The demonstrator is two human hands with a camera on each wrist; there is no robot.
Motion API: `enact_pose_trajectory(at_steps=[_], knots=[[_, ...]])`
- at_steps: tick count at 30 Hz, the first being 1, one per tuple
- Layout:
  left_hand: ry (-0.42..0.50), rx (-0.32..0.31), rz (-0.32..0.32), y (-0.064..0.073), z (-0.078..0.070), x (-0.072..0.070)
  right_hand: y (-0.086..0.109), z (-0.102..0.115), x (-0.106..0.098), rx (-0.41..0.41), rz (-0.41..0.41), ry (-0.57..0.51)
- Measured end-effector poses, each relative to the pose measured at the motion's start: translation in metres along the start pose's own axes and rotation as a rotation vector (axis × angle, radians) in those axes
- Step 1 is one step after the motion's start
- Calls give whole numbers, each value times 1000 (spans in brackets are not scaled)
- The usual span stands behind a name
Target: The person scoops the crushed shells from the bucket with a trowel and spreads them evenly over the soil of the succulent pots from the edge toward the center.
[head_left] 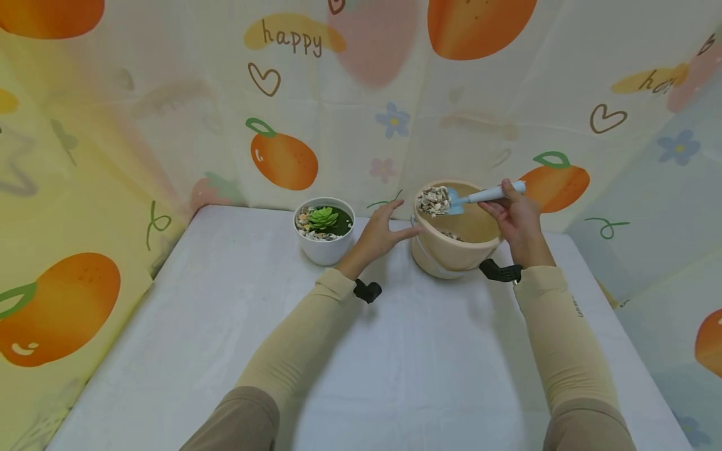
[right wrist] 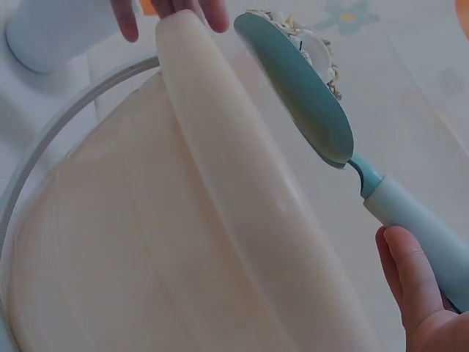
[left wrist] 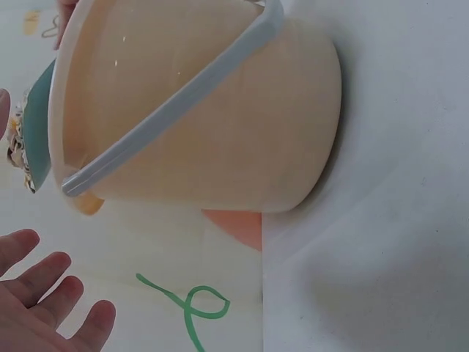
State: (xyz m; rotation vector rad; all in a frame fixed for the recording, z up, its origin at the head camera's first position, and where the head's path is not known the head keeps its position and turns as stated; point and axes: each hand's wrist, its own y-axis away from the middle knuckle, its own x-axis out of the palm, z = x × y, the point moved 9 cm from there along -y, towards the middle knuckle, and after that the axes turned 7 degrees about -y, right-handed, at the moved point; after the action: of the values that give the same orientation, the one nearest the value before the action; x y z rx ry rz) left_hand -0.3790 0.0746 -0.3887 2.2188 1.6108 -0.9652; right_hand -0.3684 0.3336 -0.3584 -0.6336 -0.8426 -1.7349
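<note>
My right hand (head_left: 520, 224) grips the pale handle of a small blue hand trowel (head_left: 496, 193). On its blade (right wrist: 300, 95) lies a heap of small stones (head_left: 433, 201), held over the rim of a beige bucket (head_left: 451, 254). More stones (head_left: 450, 235) show at the bottom of the bucket. My left hand (head_left: 376, 238) is between the bucket and a white pot, its thumb pointing at the bucket's left side and its fingers spread; in the left wrist view the fingers (left wrist: 55, 286) hold nothing. A grey bail handle (left wrist: 176, 103) hangs down the bucket's side.
The white pot (head_left: 323, 252) with a green succulent (head_left: 323, 218), stones and dark green filling stands left of the bucket. Both containers stand near the back edge of a white-covered table (head_left: 225, 300). A fruit-printed cloth (head_left: 338, 94) hangs close behind.
</note>
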Motion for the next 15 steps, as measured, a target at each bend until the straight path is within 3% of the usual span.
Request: enact_pose_trajectory(at_steps=[15], knots=[[20,2,-8,8,1,-22,5,-15,10,-9,-1,-45]])
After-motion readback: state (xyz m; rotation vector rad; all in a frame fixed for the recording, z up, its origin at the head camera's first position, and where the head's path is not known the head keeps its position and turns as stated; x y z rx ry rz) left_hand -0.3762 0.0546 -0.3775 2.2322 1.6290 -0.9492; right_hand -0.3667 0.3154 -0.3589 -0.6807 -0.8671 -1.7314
